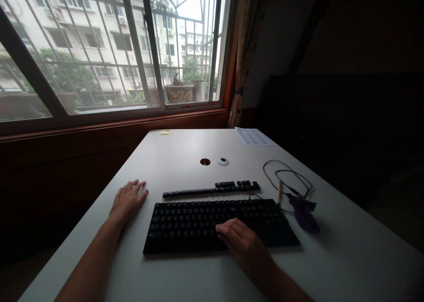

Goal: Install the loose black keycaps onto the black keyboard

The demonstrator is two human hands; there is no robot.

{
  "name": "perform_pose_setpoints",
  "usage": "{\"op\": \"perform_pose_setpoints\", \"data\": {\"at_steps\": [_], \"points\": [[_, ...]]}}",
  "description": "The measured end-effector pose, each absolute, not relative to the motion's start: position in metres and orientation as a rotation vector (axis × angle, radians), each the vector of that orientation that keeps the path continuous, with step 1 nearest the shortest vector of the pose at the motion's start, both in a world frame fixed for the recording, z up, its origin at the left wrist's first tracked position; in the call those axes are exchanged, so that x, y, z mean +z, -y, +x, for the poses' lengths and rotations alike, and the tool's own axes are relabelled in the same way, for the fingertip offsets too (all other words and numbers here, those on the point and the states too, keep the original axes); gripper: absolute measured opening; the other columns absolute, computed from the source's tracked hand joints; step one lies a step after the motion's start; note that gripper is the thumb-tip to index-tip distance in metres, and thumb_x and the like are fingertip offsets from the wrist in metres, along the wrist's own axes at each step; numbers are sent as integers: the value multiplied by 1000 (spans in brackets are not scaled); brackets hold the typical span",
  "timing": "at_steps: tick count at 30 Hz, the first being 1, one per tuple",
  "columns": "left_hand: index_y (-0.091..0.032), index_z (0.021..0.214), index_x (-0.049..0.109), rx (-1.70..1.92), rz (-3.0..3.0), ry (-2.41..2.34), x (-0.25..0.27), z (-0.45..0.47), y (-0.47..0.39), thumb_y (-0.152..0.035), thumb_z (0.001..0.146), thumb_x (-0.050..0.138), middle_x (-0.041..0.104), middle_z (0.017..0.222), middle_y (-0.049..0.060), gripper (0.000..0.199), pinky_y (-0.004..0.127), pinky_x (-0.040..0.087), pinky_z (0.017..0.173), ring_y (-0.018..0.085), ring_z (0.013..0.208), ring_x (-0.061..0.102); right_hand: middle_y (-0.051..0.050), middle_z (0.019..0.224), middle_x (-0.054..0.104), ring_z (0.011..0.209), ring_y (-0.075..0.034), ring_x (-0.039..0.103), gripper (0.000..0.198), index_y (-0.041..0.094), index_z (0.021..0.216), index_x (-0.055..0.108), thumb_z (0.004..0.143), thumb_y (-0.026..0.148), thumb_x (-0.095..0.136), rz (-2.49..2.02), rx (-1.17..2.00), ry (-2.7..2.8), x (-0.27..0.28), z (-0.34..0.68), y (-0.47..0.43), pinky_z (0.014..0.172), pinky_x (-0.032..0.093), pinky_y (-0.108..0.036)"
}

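A black keyboard (pixel 185 224) lies on the white table, its lowest row looking bare of keycaps. My right hand (pixel 240 238) is over its front middle, fingers pressed together at the keys; what they grip, if anything, is hidden. To the left of the keyboard, my left hand (pixel 129 198) rests flat on the table with its fingers stretched out. Behind the keyboard lies a row of loose black keycaps (pixel 212 190), one of them long like a space bar, with a shorter row of keycaps (pixel 232 184) behind its right part.
At the right lie a coiled black cable (pixel 306 185), a dark purple cloth (pixel 306 215) and a thin brush-like stick (pixel 279 191). The white table (pixel 179 156) has a cable hole (pixel 205 162), with its round cover (pixel 223 161) beside it. Papers (pixel 253 136) and a yellow note (pixel 164 132) lie at the far edge.
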State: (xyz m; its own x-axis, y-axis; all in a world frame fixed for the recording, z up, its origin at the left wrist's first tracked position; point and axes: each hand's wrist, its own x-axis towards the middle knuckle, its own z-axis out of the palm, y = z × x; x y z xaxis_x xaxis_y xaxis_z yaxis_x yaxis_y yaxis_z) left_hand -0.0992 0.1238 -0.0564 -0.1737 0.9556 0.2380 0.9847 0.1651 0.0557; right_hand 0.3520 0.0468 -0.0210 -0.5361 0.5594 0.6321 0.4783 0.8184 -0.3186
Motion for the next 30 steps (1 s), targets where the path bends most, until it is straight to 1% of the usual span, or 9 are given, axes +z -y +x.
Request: {"op": "perform_pose_setpoints", "data": {"at_steps": [10, 15, 22, 28, 30], "points": [[-22, 150, 57, -271, -1929, 2282, -58, -102, -124, -52, 103, 37, 52, 157, 13, 59, 46, 32, 122, 30, 148, 45, -5, 99, 74, 92, -20, 71, 24, 21, 118, 64, 101, 7, 54, -744, 88, 2240, -25, 351, -45, 84, 62, -34], [-24, 150, 57, -269, -1919, 2278, -59, -102, -124, -52, 104, 36, 53, 157, 12, 58, 45, 32, 122, 29, 148, 45, -6, 99, 75, 92, -21, 71, 28, 21, 120, 65, 101, 6, 51, -744, 71, 2250, -21, 349, -43, 83, 64, -34], [-23, 150, 57, -256, -1929, 2272, -59, -104, -124, -53, 103, 35, 52, 158, 13, 60, 46, 33, 122, 30, 148, 45, -7, 103, 77, 95, -21, 73, 27, 20, 120, 67, 102, 7, 52, -714, 20, 2261, -17, 348, -41, 86, 65, -34], [-22, 150, 57, -249, -1939, 2272, -59, -104, -125, -52, 103, 35, 52, 158, 14, 60, 48, 34, 121, 32, 148, 45, -8, 106, 77, 95, -21, 73, 22, 20, 112, 70, 100, 8, 56, -721, 14, 2226, -19, 348, -41, 84, 65, -34], [-22, 151, 57, -245, -1937, 2282, -58, -104, -125, -52, 103, 36, 52, 158, 13, 60, 47, 34, 121, 31, 148, 45, -8, 106, 78, 95, -20, 73, 22, 20, 113, 71, 100, 8, 57, -726, 20, 2211, -18, 349, -41, 84, 66, -34]]}}
